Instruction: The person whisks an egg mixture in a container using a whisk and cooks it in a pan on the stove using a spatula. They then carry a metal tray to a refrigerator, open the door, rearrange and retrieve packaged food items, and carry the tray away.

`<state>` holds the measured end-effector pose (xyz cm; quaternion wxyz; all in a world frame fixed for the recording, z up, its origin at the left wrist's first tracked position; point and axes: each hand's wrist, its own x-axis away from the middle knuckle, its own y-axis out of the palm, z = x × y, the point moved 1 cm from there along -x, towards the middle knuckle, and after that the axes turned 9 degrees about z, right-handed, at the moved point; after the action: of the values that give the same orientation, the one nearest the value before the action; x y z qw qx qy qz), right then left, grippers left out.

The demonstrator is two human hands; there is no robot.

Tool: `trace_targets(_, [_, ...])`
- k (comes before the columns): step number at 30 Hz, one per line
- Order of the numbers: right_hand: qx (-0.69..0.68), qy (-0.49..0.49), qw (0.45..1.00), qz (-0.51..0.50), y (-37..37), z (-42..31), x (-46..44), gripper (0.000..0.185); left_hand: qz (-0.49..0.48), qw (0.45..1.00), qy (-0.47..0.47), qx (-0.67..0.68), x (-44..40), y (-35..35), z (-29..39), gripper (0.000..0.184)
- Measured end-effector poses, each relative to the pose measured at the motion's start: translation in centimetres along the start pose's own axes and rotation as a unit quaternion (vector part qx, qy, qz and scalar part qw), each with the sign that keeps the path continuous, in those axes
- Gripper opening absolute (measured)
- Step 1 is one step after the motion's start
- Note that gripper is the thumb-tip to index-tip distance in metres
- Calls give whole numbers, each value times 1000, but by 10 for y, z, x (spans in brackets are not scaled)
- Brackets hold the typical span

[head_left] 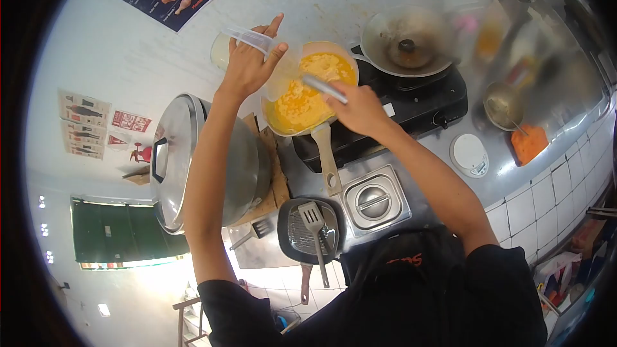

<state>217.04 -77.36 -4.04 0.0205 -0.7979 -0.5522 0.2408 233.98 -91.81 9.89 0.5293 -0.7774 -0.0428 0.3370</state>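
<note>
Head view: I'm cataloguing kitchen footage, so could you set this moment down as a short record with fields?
Left hand: holds a clear plastic container, tilted over the frying pan
Right hand: grips a metal utensil; its far end is hard to make out
Frying pan: holds yellow, partly lumpy food
Stove: black, with a wide metal pan on its far burner
Near the body: lidded steel container; grill pan with a slotted spatula across it
Left side: large lidded pot

The left hand (pixel 249 67) is splayed, the right hand (pixel 360 110) curled.
</note>
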Motion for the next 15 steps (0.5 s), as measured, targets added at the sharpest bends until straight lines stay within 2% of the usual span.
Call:
trace_targets(3, [-11,-60,998,-5,16,-34,9,34,-14,1000,-2,-11,-5,5,2,62])
trace_targets(7, [237,-149,959,-35,27,-25,32,40,-52,996,-64,16,-8,-2,-10,65])
trace_targets(8, [278,-185,943,-11,24,-15,31,43,-52,996,-71,11,-6,-3,-15,65])
trace_targets(12, [231,-151,960,43,-2,-22,11,44,-46,994,-100,-2,-3,-1,-37,66])
trace_targets(15, [191,-206,960,18,13,-30,21,47,-62,990,-125,29,-16,6,-40,66])
